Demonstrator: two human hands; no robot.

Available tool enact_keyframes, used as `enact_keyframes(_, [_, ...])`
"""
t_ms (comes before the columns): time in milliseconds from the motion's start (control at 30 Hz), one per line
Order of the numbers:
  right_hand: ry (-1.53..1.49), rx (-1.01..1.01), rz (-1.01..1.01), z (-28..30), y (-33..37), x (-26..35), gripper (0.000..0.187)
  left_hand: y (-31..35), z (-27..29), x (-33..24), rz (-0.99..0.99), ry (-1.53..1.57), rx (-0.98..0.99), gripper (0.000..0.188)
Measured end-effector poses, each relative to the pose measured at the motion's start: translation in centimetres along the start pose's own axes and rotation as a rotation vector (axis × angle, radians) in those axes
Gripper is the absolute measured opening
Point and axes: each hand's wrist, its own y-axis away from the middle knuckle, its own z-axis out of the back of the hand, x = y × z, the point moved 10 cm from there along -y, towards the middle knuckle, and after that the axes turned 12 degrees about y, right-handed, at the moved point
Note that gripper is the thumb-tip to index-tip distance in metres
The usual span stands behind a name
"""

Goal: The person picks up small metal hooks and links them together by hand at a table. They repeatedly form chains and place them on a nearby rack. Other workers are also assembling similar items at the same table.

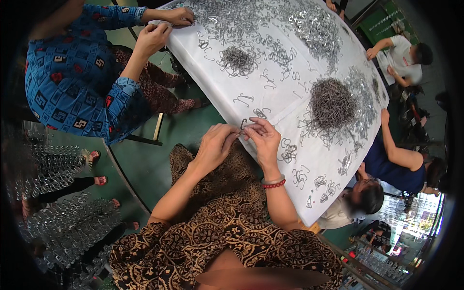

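Note:
My left hand [215, 145] and my right hand [265, 144] meet at the near edge of a white-covered table [278, 108]. Their fingertips pinch a small dark metal hook [243, 123] between them. The right hand's other fingers are raised, and a red bead bracelet [274, 184] circles that wrist. Just beyond the fingertips lies a small cluster of bent metal hooks [260, 113]. To the right of my hands, another cluster of hooks [289, 151] rests on the cloth. The fingers partly hide the held piece.
A large heap of dark hooks [332, 104] sits right of centre, with a smaller heap [237, 59] farther back and shiny silver pieces [316, 31] beyond. A person in a blue patterned shirt [72, 82] works at the left. Others sit along the right edge. Racks of metal parts [72, 227] stand lower left.

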Motion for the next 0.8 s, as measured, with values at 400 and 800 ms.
enact_keyframes(400, [-0.317,-0.112,0.100,1.3,2.0,3.4,0.030,-1.7,-1.8,-1.5,-0.065,0.101,0.100,0.023])
enact_keyframes(800, [-0.214,0.111,0.129,-1.1,3.9,5.2,0.023,-22.5,-9.2,10.5,-0.033,-0.559,0.223,0.031])
